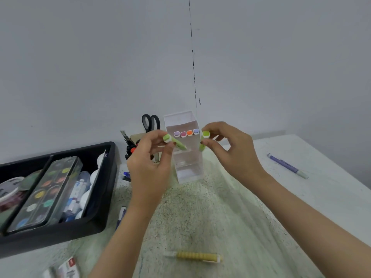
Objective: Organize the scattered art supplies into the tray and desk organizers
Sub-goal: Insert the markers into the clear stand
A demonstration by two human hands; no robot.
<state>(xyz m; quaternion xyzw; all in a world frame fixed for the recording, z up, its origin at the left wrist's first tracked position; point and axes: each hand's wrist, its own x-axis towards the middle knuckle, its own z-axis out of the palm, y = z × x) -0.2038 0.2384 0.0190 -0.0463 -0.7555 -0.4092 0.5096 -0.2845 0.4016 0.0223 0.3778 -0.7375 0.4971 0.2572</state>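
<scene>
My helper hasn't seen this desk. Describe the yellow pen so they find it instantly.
Start at the black tray on the left, then look right along the near edge of the table. There lies the yellow pen, flat and alone. Its ribbed yellow barrel sets it apart from the purple pen far right.

2 markers, both w/ green caps: green marker (174, 141) pinched in left hand (149, 163), tilted, cap up-left. Second green marker (204, 139) pinched in right hand (228, 149), near upright. Both just in front of clear tiered organizer (188, 167); its top tier holds 4 markers (186, 133), caps outward. Black tray (104, 197) at left w/ paint palette (46, 193). Yellow pen (195, 257) and purple pen (287, 165) lie loose on surface.
</scene>
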